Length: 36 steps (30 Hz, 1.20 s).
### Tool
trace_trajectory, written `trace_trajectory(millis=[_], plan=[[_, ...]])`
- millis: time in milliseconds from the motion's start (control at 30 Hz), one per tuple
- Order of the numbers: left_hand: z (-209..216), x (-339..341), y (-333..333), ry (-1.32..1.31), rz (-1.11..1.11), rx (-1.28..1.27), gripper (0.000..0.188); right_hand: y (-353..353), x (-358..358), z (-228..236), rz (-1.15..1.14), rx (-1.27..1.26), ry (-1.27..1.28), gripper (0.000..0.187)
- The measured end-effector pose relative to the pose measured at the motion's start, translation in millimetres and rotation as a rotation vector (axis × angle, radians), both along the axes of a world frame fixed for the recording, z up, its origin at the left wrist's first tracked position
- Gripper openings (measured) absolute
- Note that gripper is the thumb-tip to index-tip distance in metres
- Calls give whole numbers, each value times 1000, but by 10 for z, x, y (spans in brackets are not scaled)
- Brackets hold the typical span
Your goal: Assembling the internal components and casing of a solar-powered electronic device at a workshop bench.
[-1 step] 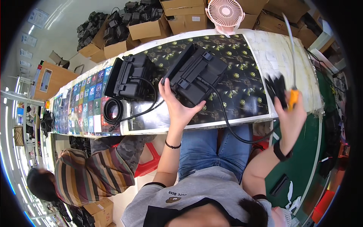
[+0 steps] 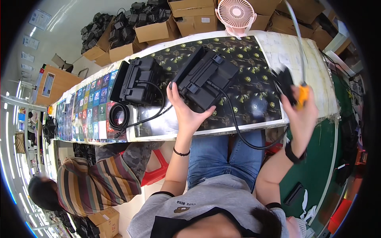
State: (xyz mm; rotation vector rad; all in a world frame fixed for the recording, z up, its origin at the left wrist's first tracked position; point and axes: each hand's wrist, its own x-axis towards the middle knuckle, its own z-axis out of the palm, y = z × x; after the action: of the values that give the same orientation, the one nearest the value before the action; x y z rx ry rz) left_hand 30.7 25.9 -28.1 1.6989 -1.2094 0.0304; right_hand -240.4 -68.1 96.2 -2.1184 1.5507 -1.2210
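Your left hand (image 2: 189, 115) spans the near end of the black box (image 2: 214, 77) on the counter (image 2: 291, 49), fingers spread wide and braced against opposite edges, likely to steady it. Your right hand (image 2: 302, 113) has its fingers curled around a yellow-handled tool (image 2: 303, 94) and seemingly a blurred black bundle (image 2: 285, 82), apart from the box. The box's ribbed cable (image 2: 239, 129) droops past the near edge, apparently keeping its slack off the counter.
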Motion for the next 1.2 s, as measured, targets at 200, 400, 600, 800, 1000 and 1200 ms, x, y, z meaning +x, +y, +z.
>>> trace_trajectory(millis=[200,400,600,800,1000,1200], plan=[[-11,-63,10,5,-9,-42,139,-195,863,31,634,227,-241,38],[-45,19,123,-93,114,-14,140,-334,457,-434,420,319,-621,22],[8,118,57,-53,240,-70,132,-600,-235,-1156,95,440,-721,18],[-3,375,-12,-22,484,-181,122,-541,-367,-1726,-54,358,-630,17],[34,1108,178,-32,677,-142,122,-403,-293,-1629,-75,325,-413,16],[-50,1816,187,-412,820,-77,117,-428,-424,-1744,-154,255,-410,18]])
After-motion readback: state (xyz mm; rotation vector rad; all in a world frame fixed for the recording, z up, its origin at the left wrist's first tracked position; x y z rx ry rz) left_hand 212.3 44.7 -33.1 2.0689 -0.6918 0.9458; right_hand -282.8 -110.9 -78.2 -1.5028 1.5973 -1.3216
